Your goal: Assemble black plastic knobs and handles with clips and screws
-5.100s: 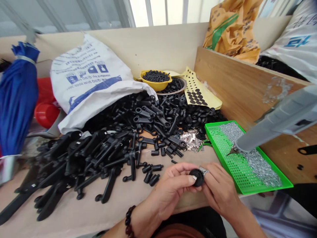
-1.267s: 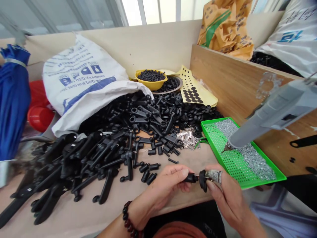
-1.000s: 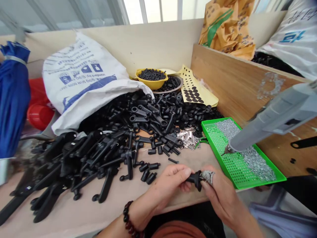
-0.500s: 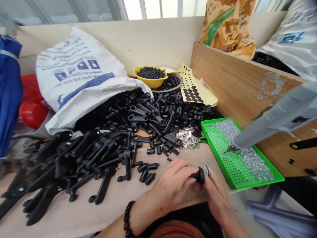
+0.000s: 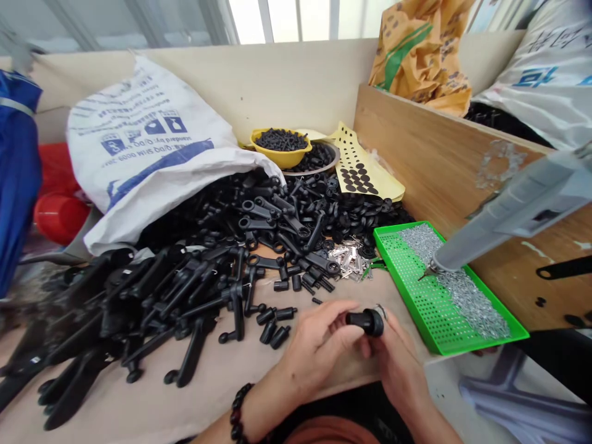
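My left hand [image 5: 314, 342], a dark bead bracelet on its wrist, is closed round a black plastic crank-like part [image 5: 359, 320] with a stubby body and a round, disc-like end. The fingers of my right hand [image 5: 401, 351] close on the disc end from the other side. A ring-shaped silvery item [image 5: 381, 310] shows at the right fingers; whether it is worn or held I cannot tell. Just left of my hands lie several short black cylinders [image 5: 280, 337]. Beyond them is a heap of black arms with ring ends [image 5: 259, 224].
At the right, a green perforated tray [image 5: 419, 324] holds small silvery screws [image 5: 481, 314]. A grey electric screwdriver [image 5: 485, 216] hangs over it, tip down. Metal clips [image 5: 350, 259] lie behind my hands. A yellow bowl [image 5: 283, 159] and a white sack [image 5: 148, 142] stand at the back.
The black part has been turned in my hands, and more of its body shows between the left thumb and fingers. My left thumb has come into view on top.
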`<state>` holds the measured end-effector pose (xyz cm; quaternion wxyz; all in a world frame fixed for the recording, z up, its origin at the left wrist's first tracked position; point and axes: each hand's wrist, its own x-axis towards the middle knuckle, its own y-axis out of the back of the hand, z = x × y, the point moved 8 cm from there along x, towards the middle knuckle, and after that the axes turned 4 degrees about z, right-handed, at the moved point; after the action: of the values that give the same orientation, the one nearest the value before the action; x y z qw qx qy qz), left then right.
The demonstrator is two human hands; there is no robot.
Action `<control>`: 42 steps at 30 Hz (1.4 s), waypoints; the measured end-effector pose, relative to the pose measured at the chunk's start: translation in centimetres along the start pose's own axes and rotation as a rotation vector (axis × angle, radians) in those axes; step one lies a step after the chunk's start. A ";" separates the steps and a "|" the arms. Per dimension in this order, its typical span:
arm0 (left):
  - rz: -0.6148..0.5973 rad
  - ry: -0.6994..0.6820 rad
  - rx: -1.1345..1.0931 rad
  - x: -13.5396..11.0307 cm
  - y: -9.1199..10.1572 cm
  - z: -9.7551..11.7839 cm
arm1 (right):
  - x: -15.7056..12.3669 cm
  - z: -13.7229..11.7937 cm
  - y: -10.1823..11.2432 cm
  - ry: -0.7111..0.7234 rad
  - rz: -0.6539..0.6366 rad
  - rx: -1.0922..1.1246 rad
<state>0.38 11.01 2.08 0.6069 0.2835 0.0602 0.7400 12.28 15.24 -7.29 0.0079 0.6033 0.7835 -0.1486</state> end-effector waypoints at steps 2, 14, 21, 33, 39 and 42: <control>-0.031 0.032 0.004 0.0 -0.1 -0.4 | 0.1 0.1 -0.3 -0.022 -0.038 0.002; -0.107 -0.008 0.117 0.0 0.4 -0.7 | 0.6 0.4 -2.4 -0.162 -0.139 0.131; -0.116 -0.101 0.156 -0.1 0.2 -0.5 | 0.5 1.0 -3.1 -0.239 -0.133 0.187; -0.309 -0.188 0.616 5.3 1.5 -2.7 | 2.8 -0.7 -1.0 -0.159 0.003 0.165; -0.412 -0.236 0.884 7.2 -0.7 -4.7 | 3.0 -0.9 -0.3 -0.111 0.029 0.164; -0.421 -0.248 0.846 7.7 -0.7 -5.0 | 3.1 -1.5 -0.2 -0.081 0.042 0.158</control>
<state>-2.20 19.65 0.30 0.5777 0.5729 0.3389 0.4724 11.47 18.44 -6.43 -0.0048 0.6119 0.7554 -0.2343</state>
